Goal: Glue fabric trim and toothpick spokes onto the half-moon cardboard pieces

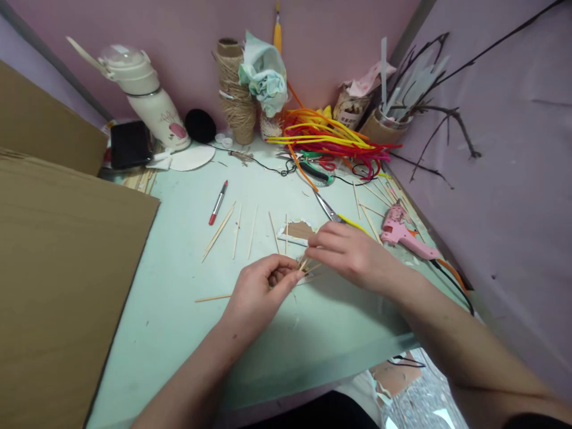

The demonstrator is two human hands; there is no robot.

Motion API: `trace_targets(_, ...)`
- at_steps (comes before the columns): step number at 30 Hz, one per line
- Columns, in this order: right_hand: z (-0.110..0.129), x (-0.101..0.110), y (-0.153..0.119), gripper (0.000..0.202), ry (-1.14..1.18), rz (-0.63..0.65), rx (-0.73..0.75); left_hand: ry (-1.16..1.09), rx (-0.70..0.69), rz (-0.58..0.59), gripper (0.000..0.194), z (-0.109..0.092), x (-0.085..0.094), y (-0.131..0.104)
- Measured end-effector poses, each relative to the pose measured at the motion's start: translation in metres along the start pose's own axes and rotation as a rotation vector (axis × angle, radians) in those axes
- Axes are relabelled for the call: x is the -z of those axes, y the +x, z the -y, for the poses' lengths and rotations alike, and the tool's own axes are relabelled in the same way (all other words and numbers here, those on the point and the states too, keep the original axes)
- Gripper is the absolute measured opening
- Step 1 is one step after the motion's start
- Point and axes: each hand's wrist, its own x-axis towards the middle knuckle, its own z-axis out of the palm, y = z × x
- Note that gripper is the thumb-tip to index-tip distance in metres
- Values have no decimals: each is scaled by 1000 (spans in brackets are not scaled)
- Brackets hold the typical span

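Note:
Thumb and fingers of my left hand are pinched around a few thin wooden sticks above the table. Close by on the right, my right hand has its fingertips closed on one end of a stick there. The exact join between the sticks is hidden by the fingers. Just behind the hands lies a torn cardboard piece with a ragged white edge. A loose stick pokes out beside my left hand, and several more sticks lie to the left of the cardboard.
A red-and-silver marker and scissors lie on the table. The pink glue gun rests at right. Behind are pipe cleaners, twine and a white bottle. Large cardboard stands at left.

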Motion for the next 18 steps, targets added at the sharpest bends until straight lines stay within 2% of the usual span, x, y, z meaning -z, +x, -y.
trace_targets(3,-21,-6,-3,31,-12,-25,-77,287,-63,-98,13,1,8,-1)
trace_targets(6,-33,-13,-3,31,10,11,-101,489,-92,-67,16,4,8,-3)
trace_targets(9,-35,-18,-2,31,27,61,-100,552,-88,-28,19,5,4,-5)
trace_targets(18,-35,-25,0,25,64,140,-125,580,-104,-21,16,7,1,-4)
